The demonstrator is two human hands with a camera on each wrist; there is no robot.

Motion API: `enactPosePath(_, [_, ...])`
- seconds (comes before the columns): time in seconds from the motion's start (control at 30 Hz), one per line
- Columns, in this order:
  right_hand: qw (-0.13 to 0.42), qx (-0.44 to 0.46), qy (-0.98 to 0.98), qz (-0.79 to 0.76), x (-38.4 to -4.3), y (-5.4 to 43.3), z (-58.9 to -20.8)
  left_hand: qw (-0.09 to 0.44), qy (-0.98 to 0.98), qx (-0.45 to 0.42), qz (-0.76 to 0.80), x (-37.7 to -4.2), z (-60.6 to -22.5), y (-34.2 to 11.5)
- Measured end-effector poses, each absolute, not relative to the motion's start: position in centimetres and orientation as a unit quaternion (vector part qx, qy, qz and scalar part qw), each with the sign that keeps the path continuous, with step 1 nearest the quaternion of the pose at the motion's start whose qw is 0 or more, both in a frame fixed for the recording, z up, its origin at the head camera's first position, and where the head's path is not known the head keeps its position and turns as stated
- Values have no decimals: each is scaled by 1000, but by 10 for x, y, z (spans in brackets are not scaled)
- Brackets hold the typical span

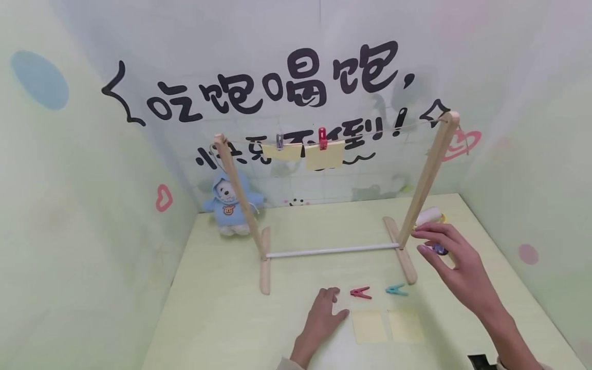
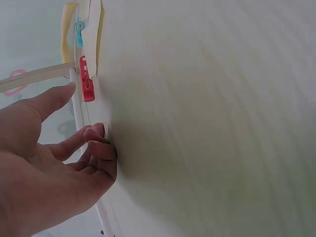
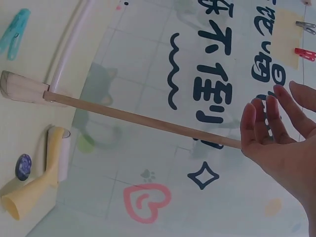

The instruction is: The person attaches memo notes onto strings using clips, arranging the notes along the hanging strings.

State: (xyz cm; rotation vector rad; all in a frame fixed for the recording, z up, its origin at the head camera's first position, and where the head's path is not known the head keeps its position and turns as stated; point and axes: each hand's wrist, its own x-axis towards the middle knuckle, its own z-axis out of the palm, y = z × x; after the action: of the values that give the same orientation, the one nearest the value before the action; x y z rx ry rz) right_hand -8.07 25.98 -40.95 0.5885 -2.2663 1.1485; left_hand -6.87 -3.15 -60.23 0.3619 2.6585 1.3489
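Note:
My left hand [image 1: 322, 314] rests low at the table, fingers loosely curled, with nothing in it. Just right of it lie a red clothespin [image 1: 361, 293] and a teal clothespin [image 1: 396, 290]. Two pale yellow paper squares [image 1: 369, 327] lie side by side below them. My right hand [image 1: 462, 270] is raised beside the rack's right post [image 1: 427, 185], fingers bent and apart, holding nothing. On the rack's string, a grey clothespin [image 1: 279, 142] and a red clothespin [image 1: 322, 137] each hold a yellow paper [image 1: 325, 159].
A white rod [image 1: 333, 251] joins the rack's wooden feet. Behind the left post [image 1: 240, 200] sits a plush toy in a blue hood [image 1: 228, 210]. Beyond the right post lie a white roll [image 1: 430, 216], a yellow roll [image 3: 29, 192] and a dark blue oval item [image 3: 23, 167].

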Motion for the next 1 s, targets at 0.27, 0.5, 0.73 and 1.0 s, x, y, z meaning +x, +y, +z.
enactPosePath(0.27, [242,208,-846,427,-96,259,-441,63,910,130,388,-57,-599,-20])
enactPosePath(0.5, [208,244,-853,411,-116,245,-509,1,941,148,305,-49,-607,-12])
enactPosePath(0.73, [217,290,-864,349,-121,230,-600,-16,960,157,232,-46,-610,-10])
enactPosePath(1.0, [219,303,-898,232,-101,212,-614,-43,957,172,231,-47,-613,-12])
